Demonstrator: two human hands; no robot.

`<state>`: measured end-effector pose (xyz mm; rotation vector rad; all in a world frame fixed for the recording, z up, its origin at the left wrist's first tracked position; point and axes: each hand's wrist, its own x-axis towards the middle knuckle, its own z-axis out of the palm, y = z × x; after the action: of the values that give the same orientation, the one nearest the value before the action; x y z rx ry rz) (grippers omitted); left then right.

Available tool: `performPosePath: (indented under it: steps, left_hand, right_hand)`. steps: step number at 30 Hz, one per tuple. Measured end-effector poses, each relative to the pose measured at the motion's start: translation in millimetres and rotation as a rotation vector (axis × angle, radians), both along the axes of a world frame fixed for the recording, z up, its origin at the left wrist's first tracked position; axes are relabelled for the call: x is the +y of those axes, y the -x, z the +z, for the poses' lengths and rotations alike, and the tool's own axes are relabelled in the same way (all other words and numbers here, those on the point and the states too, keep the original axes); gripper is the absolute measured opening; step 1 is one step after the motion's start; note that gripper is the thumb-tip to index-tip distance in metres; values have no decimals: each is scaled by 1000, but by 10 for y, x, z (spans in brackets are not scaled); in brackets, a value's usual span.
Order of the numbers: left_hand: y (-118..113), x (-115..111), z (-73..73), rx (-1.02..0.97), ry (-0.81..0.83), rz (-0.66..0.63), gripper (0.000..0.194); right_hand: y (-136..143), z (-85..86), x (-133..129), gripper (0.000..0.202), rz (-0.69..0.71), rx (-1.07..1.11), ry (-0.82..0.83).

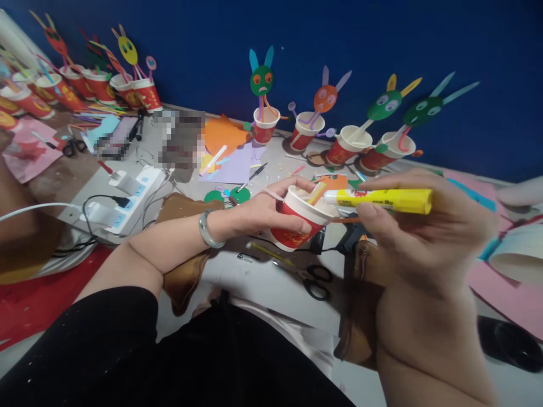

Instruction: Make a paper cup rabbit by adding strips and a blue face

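Note:
My left hand (267, 212) is wrapped round a red paper cup (292, 229) with a white rim, holding it tilted above the table. A yellow strip (317, 194) shows at the cup's mouth. Between the thumb and fingers of my right hand (407, 237) is a yellow glue stick (392, 200), its white end pointing left at the cup's rim. Whether that end touches the strip or the cup I cannot tell. Below the cup lie black-handled scissors (317, 281). Green paper discs (240, 195) lie just beyond my left wrist.
Along the blue wall (195, 45) stand several red cups with paper rabbit-like heads, one a green head (262, 81). A white power strip (127, 198) with cables lies at left. Orange paper (224, 134) and a pen (254, 175) lie behind my left hand. Another person's arm (17, 198) shows at far left.

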<state>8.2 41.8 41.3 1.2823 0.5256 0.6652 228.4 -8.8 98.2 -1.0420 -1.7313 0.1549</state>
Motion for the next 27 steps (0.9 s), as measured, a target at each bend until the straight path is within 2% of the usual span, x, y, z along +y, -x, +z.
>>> performPosePath:
  steps: [4, 8, 12, 16, 19, 23, 27]
  left_hand:
    - [-3, 5, -15, -32, -22, -17, 69]
    - [-1, 5, 32, -48, -62, 9, 67]
    - [-11, -5, 104, -82, 13, -23, 70]
    - [-34, -44, 150, -136, 122, -23, 72]
    - [-60, -72, 158, -212, 177, 11, 63]
    - [-85, -81, 159, -214, 219, 33, 55]
    - [-93, -57, 136, -211, 235, 24, 56]
  right_hand:
    - [0, -48, -2, 19, 42, -187, -110]
    - [10, -62, 32, 20, 49, -335, -240]
    - [-6, -79, 62, 21, 25, -422, -367]
    - [-11, -84, 45, 21, 34, -437, -311]
    - [24, -89, 2, 19, 52, -449, -227]
    - [67, -118, -58, 26, 78, -454, -143]
    - [79, -140, -82, 35, 62, -454, -156]
